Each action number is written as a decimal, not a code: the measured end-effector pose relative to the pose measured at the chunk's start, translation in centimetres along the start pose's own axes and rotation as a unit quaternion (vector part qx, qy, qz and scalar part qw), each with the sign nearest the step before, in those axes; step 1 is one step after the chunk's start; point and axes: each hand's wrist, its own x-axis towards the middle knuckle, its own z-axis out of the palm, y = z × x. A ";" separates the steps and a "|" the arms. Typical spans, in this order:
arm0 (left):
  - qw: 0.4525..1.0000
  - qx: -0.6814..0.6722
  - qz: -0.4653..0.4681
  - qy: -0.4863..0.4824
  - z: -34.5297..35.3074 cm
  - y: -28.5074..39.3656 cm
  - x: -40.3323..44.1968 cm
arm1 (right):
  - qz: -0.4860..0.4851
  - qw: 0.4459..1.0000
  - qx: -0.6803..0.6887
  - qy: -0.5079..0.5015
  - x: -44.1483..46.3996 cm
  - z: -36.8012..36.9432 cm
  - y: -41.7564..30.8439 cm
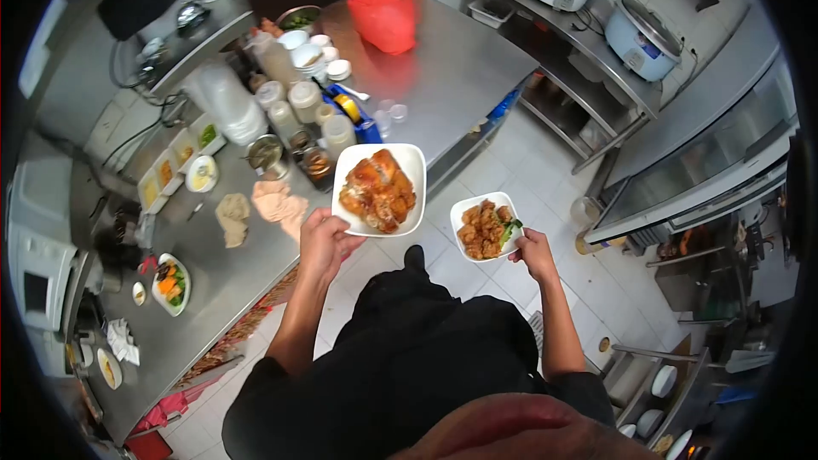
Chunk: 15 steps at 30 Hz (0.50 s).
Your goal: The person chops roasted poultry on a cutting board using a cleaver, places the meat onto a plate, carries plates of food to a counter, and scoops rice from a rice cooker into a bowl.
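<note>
My left hand (pixel 326 244) grips the near left corner of a white square plate (pixel 412 220), with fingers beneath and thumb at the rim. Glazed, browned chicken pieces (pixel 377 192) are heaped on that plate. On the right, a smaller white square bowl (pixel 460 206) is pinched at its edge by my right hand (pixel 534 254). Chunks of browned fried food (pixel 484 230) fill the bowl, with a bit of green garnish (pixel 511 231) on the side by my fingers. Both dishes are held level in front of my body, apart from each other.
A steel counter (pixel 247 277) runs along the left, holding sauce bottles (pixel 304 100), cloths (pixel 277 204) and a salad bowl (pixel 171 285). A red plastic bag (pixel 386 17) sits further back. Rice cookers (pixel 641 38) stand on a shelf at right, near a glass-door fridge (pixel 707 187).
</note>
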 end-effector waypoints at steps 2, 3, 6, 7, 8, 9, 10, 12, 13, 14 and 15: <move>0.999 -0.005 -0.025 -0.044 3.6 -2.1 4.2 | 0.005 0.998 0.033 0.061 1.8 -2.8 0.9; 0.998 -0.015 -0.034 -0.054 5.7 -3.1 6.3 | 0.005 0.994 0.049 0.094 2.5 -4.2 0.7; 0.994 -0.021 -0.070 -0.083 11.1 -5.6 12.4 | 0.021 0.977 0.102 0.186 3.9 -6.8 0.1; 0.995 -0.017 -0.078 -0.061 13.3 -6.0 14.4 | 0.021 0.973 0.116 0.200 4.9 -7.7 -0.2; 0.995 -0.018 -0.073 -0.066 15.0 -6.6 16.4 | 0.013 0.969 0.118 0.215 6.0 -8.6 -1.0; 0.995 -0.014 -0.073 -0.066 16.3 -7.5 18.3 | 0.014 0.966 0.122 0.227 6.9 -9.3 -1.5; 0.995 -0.011 -0.070 -0.064 17.5 -8.3 20.1 | 0.012 0.963 0.127 0.237 8.1 -10.0 -2.1; 0.997 -0.027 -0.063 -0.036 19.6 -9.3 23.0 | 0.003 0.965 0.124 0.230 11.7 -11.1 -3.3; 0.997 -0.040 -0.062 -0.022 20.5 -9.9 24.5 | -0.002 0.968 0.113 0.226 13.9 -11.6 -4.3; 0.996 -0.054 -0.064 -0.005 21.3 -10.9 25.9 | -0.005 0.970 0.099 0.221 16.0 -12.2 -5.2; 0.996 -0.060 -0.062 0.008 21.7 -11.6 27.5 | -0.009 0.972 0.103 0.211 18.5 -12.7 -5.9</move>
